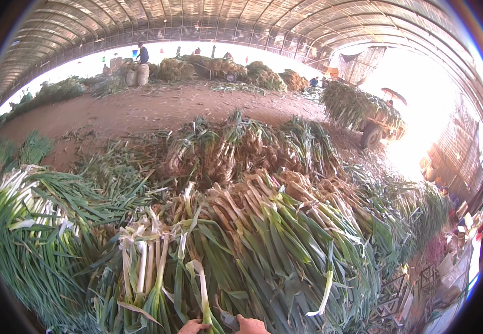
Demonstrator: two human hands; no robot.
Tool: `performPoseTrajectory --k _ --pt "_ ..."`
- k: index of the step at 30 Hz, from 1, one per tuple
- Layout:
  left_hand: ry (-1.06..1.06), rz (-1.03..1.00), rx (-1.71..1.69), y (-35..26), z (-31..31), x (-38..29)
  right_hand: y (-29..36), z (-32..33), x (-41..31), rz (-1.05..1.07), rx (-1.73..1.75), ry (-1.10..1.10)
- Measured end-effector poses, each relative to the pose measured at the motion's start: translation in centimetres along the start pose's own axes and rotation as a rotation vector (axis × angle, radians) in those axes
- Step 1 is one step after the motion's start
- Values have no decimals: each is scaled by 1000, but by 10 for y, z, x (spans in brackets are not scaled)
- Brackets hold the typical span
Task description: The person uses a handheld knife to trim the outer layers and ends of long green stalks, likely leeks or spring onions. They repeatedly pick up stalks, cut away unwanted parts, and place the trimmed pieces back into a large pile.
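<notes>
Long green onions with white stalks and green leaves [266, 234] lie in a large heap before me. At the bottom edge, my left hand [194, 326] grips one green onion [204, 288] low on its stalk, its white end pointing up. Close to its right, my right hand [251, 325] is closed on a grey tool [228, 320], whose kind I cannot tell. Several peeled white stalks [143, 263] stand out to the left of my hands. A single peeled stalk [327, 292] lies on the leaves at the right.
Further bundles [33, 200] are piled at the left. A loaded cart [362, 108] stands at the back right. Crates [393, 296] are at the lower right. Beyond the dirt floor [162, 102], a person [143, 54] stands by filled sacks [142, 75] under an arched roof.
</notes>
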State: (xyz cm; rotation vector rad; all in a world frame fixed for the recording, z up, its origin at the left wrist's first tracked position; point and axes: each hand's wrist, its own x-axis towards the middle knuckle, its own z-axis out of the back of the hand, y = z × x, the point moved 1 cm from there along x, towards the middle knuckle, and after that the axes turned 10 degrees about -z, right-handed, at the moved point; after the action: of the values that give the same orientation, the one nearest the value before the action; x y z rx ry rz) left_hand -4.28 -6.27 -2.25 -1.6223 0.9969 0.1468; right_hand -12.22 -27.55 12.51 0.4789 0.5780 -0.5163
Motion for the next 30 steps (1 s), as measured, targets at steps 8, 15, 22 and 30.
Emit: performPoseTrajectory --k 8,15,22,30 --pt "9 -6 -68 2 2 -5 -12 -28 53 32 -78 7" --pt "80 -157 -333 -42 -15 -37 35 17 135 44 -157 -122" --pt "-28 142 -221 -4 4 2 19 1 23 101 -169 111" --pt "71 146 -337 -11 -5 -1 -14 -18 -61 41 -160 138"
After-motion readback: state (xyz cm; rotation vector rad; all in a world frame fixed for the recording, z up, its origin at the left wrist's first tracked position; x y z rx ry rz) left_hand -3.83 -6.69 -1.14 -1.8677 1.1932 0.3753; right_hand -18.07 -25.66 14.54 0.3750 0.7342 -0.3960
